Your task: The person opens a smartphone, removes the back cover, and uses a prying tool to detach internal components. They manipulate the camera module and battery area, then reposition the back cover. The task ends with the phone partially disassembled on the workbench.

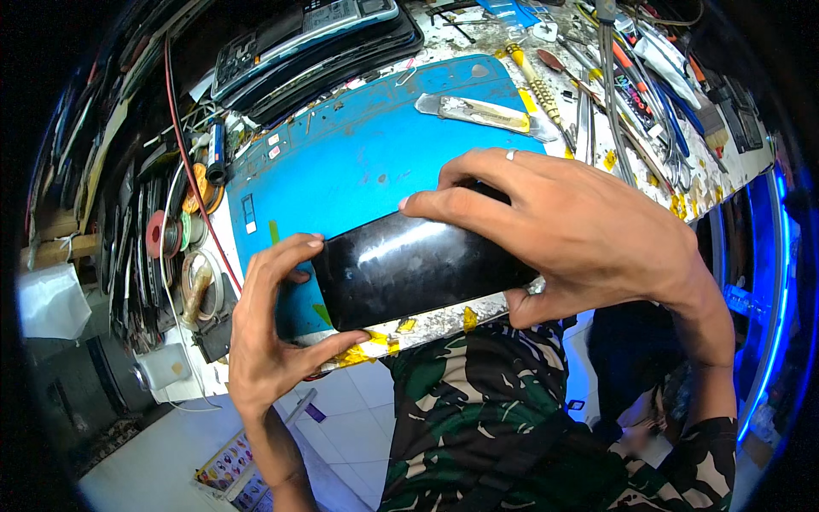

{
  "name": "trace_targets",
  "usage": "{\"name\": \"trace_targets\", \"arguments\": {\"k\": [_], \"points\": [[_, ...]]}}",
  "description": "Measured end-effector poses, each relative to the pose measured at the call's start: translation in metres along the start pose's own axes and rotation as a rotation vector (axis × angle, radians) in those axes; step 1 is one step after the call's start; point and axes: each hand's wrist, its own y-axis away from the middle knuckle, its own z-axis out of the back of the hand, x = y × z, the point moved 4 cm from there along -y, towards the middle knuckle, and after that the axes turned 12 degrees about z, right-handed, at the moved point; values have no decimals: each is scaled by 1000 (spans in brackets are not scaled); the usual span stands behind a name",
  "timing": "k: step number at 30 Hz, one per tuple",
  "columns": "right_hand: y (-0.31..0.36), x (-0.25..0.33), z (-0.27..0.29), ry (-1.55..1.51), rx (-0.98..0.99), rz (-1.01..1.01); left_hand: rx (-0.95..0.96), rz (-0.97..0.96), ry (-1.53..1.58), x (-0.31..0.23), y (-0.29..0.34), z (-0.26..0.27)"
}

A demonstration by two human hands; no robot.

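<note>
A black smartphone with a glossy, smudged screen is held tilted over the front edge of a blue work mat. My left hand grips its left end, fingertips at the upper corner and thumb by the lower corner. Around the right end closes my right hand, which wears a ring. Its index finger lies along the phone's top edge, and the thumb is under the lower edge. The phone's back and right end are hidden. Beyond it on the mat lies a flat, clear-handled tool.
Stacked phone parts stand behind the mat. A yellow-patterned handle tool, tweezers, pliers and cables crowd the right side. Solder spools and many thin panels fill the left. The bench's front edge runs just below the phone.
</note>
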Motion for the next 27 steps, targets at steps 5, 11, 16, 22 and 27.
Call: {"name": "trace_targets", "arguments": {"k": [5,11,16,22,27], "points": [[2,-6,-5,-59,-43,21,2,-34,31,4,-1,2],[2,-2,-14,18,-86,40,-36,-64,88,10,-1,0],[-3,-2,-15,89,-55,41,-50,-97,57,9,-1,-1],[-5,-5,-10,145,-22,159,22,-167,5,9,-5,8],[-3,-8,-5,95,-29,174,34,-190,-3,13,-10,14]]}}
